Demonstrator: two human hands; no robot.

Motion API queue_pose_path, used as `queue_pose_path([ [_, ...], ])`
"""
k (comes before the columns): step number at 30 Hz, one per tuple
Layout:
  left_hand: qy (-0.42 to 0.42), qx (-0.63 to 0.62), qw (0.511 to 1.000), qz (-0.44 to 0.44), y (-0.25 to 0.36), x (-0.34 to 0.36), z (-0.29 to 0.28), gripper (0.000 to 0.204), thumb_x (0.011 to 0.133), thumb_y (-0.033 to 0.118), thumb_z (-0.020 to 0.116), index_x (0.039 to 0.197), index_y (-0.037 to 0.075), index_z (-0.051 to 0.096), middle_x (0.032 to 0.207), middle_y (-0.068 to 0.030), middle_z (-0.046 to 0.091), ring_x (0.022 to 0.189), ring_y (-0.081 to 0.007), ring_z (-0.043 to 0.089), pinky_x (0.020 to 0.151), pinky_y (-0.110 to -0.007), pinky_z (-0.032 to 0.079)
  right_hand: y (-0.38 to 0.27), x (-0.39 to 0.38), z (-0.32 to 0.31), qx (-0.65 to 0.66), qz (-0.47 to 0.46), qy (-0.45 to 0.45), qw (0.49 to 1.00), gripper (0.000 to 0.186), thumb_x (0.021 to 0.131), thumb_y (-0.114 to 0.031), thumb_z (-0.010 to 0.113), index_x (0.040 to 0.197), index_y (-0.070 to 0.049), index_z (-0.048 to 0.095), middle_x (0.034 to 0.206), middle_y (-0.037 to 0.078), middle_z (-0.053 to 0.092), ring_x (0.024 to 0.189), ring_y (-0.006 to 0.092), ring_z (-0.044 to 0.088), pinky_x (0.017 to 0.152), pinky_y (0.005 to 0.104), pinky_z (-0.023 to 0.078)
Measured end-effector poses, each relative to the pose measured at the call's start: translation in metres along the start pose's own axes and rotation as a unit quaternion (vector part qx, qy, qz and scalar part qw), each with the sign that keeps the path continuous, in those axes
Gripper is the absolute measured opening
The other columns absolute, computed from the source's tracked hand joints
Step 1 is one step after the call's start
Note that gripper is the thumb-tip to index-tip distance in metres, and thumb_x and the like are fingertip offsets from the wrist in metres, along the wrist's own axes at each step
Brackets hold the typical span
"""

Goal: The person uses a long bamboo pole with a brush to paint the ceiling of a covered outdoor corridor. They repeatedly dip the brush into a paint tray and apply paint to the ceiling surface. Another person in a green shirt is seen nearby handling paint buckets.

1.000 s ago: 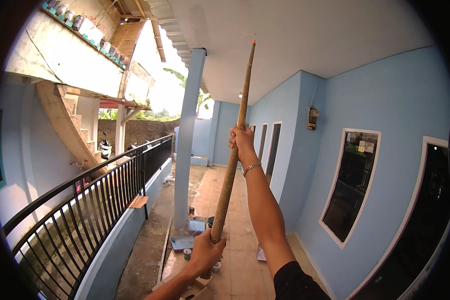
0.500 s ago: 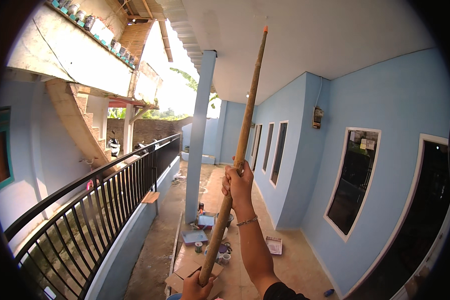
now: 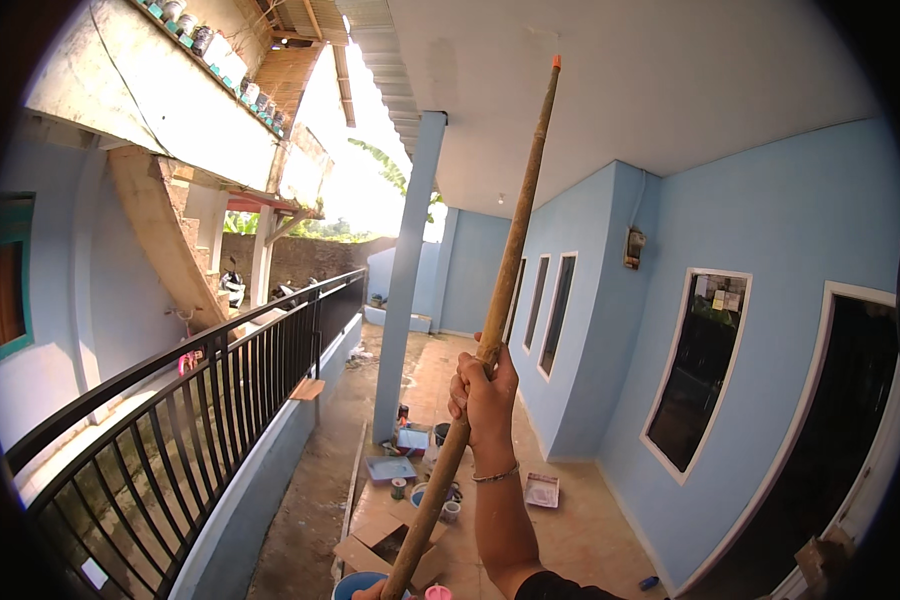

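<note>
Over the last second, the pole (image 3: 517,230) has come to lean further right in my view, its orange tip (image 3: 557,62) now near the top of the frame, right of centre. My right grip (image 3: 488,400) has sunk to just below mid-frame, wrapped firmly around the shaft. My left grip (image 3: 370,592) has dropped to the lower edge. I judge that this leaves the right one as the only hold I can check on the raised pole.

The left one is so cut off that I cannot tell whether it is closed. The pole's bottom end is lost there too. Up top, I can't make out whether the tip touches the ceiling (image 3: 690,90) or stops just short. At lower centre, the pole hides part of the cardboard box (image 3: 375,530); a blue bucket (image 3: 355,578) and something pink (image 3: 438,593) are cut by the lower edge.
</note>
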State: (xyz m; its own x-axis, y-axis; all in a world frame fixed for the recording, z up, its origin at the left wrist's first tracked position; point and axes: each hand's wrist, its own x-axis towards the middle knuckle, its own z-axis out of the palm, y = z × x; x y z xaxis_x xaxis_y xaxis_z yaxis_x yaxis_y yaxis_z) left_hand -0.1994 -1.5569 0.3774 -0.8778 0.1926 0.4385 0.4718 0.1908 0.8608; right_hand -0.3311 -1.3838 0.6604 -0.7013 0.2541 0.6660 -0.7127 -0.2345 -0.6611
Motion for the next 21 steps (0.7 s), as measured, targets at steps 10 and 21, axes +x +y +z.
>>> queue_pose_path([
  [10, -0.005, -0.015, 1.0, -0.011, 0.018, 0.125, 0.081, 0.016, 0.093, 0.015, 0.07, 0.099, 0.0, 0.069, 0.069, -0.006, 0.066, 0.066, -0.0143, 0.064, 0.057, -0.036, 0.051, 0.012, 0.147, -0.077, 0.0, -0.017, -0.014, 1.0, 0.034, 0.093, -0.003, 0.058, 0.126, -0.003, 0.049, 0.072, 0.001, 0.047, 0.045, 0.0073, 0.043, 0.037, 0.025, 0.038],
  [21, -0.058, -0.028, 0.996, -0.068, 0.063, 0.353, 0.169, 0.029, 0.086, 0.018, 0.073, 0.1, -0.005, 0.064, 0.07, -0.0182, 0.067, 0.064, -0.0284, 0.068, 0.061, -0.043, 0.051, 0.059, 0.401, -0.191, -0.008, -0.008, -0.026, 1.0, 0.025, 0.089, -0.002, 0.06, 0.11, -0.005, 0.047, 0.07, 0.002, 0.048, 0.046, 0.0095, 0.045, 0.04, 0.0279, 0.04],
])
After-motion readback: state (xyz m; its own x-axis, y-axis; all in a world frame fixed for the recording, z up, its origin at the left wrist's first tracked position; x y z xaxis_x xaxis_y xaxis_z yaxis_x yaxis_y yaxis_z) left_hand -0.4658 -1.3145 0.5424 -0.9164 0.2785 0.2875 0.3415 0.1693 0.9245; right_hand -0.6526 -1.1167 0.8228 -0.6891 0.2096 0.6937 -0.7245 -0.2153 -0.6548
